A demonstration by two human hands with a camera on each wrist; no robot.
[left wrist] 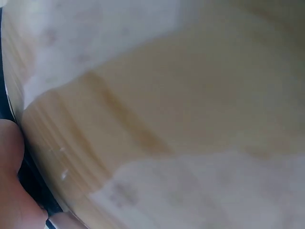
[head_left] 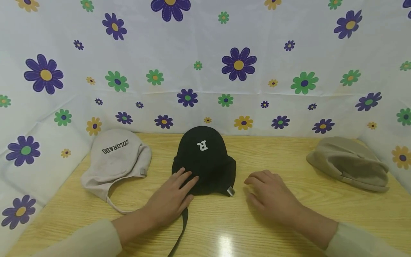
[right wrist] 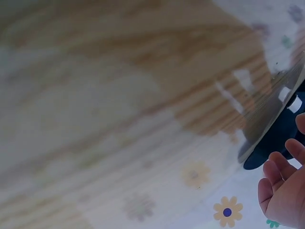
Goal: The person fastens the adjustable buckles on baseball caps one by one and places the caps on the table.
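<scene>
A black cap [head_left: 205, 157] with a white R lies in the middle of the wooden table, its dark strap [head_left: 181, 232] trailing toward the near edge. On the cap's lower left rest the spread fingers of my left hand [head_left: 168, 200]. My right hand [head_left: 273, 196] is held to the right of the cap, apart from it, with loosely bent fingers and nothing in them. Only part of the left hand [left wrist: 12, 167] shows in the left wrist view, against a dark edge. The right wrist view has the right hand [right wrist: 286, 186] near the dark cap [right wrist: 271, 145].
To the left lies a pale cap [head_left: 112, 157] lettered COLORADO, its strap looping toward my left forearm. A tan cap [head_left: 350, 164] sits at the far right. Behind the table [head_left: 269, 150] hangs a white flower-printed cloth [head_left: 199, 43], which also covers both sides.
</scene>
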